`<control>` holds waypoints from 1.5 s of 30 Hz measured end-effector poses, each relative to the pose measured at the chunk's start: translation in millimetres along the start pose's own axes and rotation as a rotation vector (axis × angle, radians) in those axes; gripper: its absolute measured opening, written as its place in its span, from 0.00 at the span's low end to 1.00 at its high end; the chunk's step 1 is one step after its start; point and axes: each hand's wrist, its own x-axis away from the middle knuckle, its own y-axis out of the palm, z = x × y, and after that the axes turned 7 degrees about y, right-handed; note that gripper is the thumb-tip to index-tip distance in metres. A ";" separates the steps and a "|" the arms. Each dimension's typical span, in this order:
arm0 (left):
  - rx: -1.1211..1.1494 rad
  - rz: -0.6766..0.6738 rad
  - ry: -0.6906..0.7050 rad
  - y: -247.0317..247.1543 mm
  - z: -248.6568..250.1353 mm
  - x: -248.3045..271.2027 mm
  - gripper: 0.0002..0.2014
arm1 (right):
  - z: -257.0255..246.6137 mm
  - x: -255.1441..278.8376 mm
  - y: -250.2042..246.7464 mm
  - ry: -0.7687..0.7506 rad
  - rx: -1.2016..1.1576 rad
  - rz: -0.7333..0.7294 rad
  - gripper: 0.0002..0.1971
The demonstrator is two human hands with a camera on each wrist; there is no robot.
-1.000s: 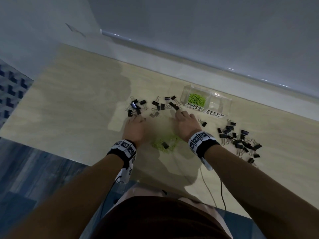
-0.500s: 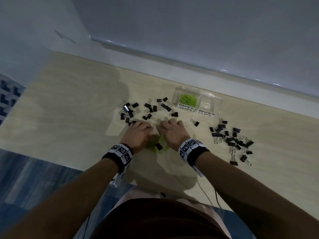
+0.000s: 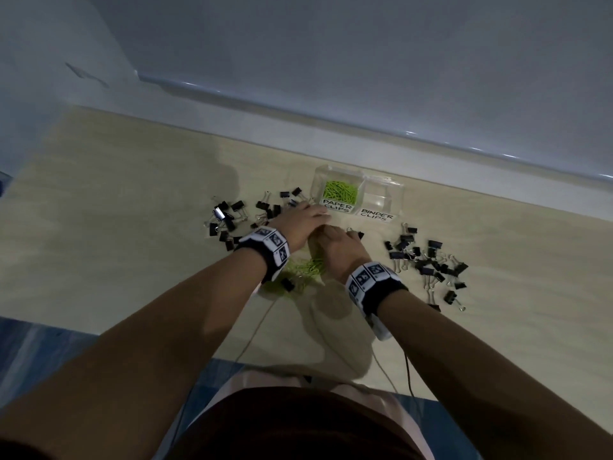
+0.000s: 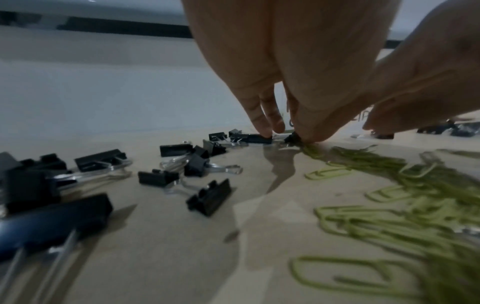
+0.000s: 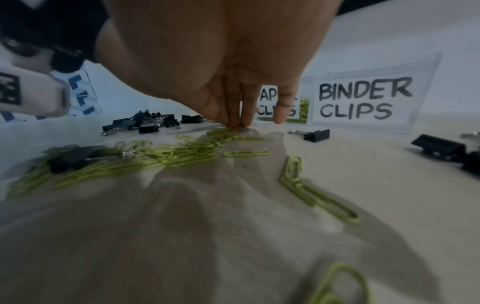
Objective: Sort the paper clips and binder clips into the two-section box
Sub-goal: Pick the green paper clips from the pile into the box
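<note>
The clear two-section box (image 3: 396, 194) stands at the back. Its PAPER CLIPS section holds green paper clips (image 3: 340, 194); its BINDER CLIPS section (image 5: 363, 98) looks empty. A loose pile of green paper clips (image 3: 303, 270) lies under my wrists, and a thin trail of them (image 5: 197, 150) runs up to my fingertips. My left hand (image 3: 313, 215) and right hand (image 3: 331, 239) meet just in front of the box. The left hand's straight fingers (image 4: 262, 125) touch a black binder clip (image 4: 259, 139). The right hand's straight fingers (image 5: 233, 115) press on the front of the green trail.
Black binder clips lie in two scattered groups: one to the left (image 3: 232, 217), one to the right (image 3: 428, 260). One binder clip (image 3: 288, 284) sits in the green pile. The table's near edge (image 3: 166, 343) is below my forearms; a wall ledge (image 3: 331, 134) runs behind the box.
Both hands came together over the green pile and have moved forward toward the box, drawing some green clips along. The left hand now lies over the binder clips beside the box.
</note>
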 end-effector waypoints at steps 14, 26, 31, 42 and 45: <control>0.197 0.122 0.019 5.1 -7.1 84.8 0.10 | 37.6 43.5 29.8 -0.185 -0.197 0.299 0.25; 0.102 -0.039 -0.132 41.1 32.4 89.1 0.18 | -8.0 31.9 37.4 -0.093 -0.154 0.107 0.25; 0.193 0.141 -0.118 43.1 22.8 93.2 0.12 | 29.5 58.3 35.4 0.047 -0.415 0.260 0.21; 0.212 0.041 -0.115 40.7 13.2 94.9 0.20 | 54.8 74.9 58.9 0.452 -0.482 0.138 0.30; 0.183 0.043 -0.120 40.5 14.9 91.2 0.17 | 34.7 55.3 55.8 0.414 -0.493 0.089 0.27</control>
